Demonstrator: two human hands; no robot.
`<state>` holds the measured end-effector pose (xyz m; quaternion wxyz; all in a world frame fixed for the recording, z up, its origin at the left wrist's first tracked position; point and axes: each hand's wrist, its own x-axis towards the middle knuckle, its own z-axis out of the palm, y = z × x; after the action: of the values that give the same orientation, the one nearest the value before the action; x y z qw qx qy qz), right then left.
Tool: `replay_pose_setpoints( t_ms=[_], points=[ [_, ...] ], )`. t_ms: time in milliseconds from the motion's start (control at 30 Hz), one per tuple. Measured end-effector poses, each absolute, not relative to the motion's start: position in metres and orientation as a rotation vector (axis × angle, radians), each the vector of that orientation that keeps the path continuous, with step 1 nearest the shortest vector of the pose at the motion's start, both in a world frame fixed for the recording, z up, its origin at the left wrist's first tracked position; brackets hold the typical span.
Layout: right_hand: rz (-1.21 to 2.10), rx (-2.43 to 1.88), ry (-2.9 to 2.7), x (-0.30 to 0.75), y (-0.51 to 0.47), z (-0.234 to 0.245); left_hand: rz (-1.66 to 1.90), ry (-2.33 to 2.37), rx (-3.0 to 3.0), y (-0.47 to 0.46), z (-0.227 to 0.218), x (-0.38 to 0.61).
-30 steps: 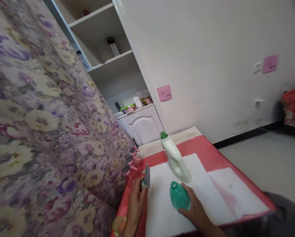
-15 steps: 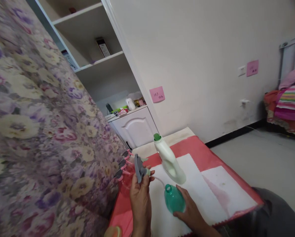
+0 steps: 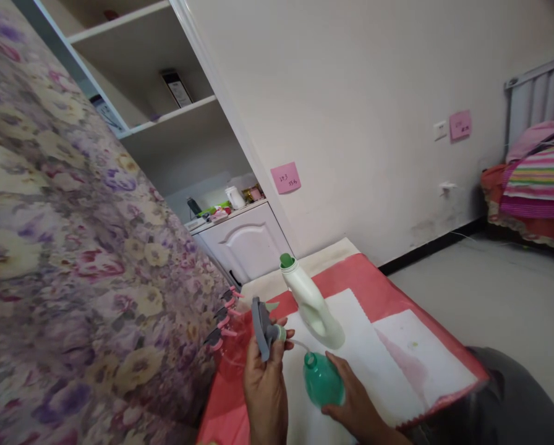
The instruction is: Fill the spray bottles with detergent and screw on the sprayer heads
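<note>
My left hand is closed round a grey trigger spray head, held up with its thin tube trailing toward the mouth of a teal plastic bottle. My right hand grips that teal bottle from the right side on the white cloth. Just behind stands a white detergent bottle with a green cap, leaning in the picture. Several clear spray bottles with pink triggers stand at the table's left edge, beside my left hand.
The table carries a red cloth under white sheets. A floral curtain hangs close on the left. Behind are white shelves, a low white cabinet with small items, and a wall with pink notes. Striped bedding lies far right.
My left hand lifted the grey spray head off the table and brought it up beside the teal bottle. My view swung left, so everything shifted leftward in the picture.
</note>
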<state>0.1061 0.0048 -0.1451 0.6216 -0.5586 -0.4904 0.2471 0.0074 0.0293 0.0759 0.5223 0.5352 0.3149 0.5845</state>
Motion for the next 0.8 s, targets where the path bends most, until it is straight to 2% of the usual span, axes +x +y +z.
replay_pose_setpoints(
  t_ms=[567, 800],
  points=[
    [0.603, -1.3, -1.113, 0.106, 0.006, -0.143, 1.15, 0.901, 1.398, 0.057, -0.015, 0.003],
    [0.564, -1.295, -1.138, 0.105, 0.008, -0.15, 1.067, 0.894, 1.432, 0.06, -0.029, 0.002]
  ],
)
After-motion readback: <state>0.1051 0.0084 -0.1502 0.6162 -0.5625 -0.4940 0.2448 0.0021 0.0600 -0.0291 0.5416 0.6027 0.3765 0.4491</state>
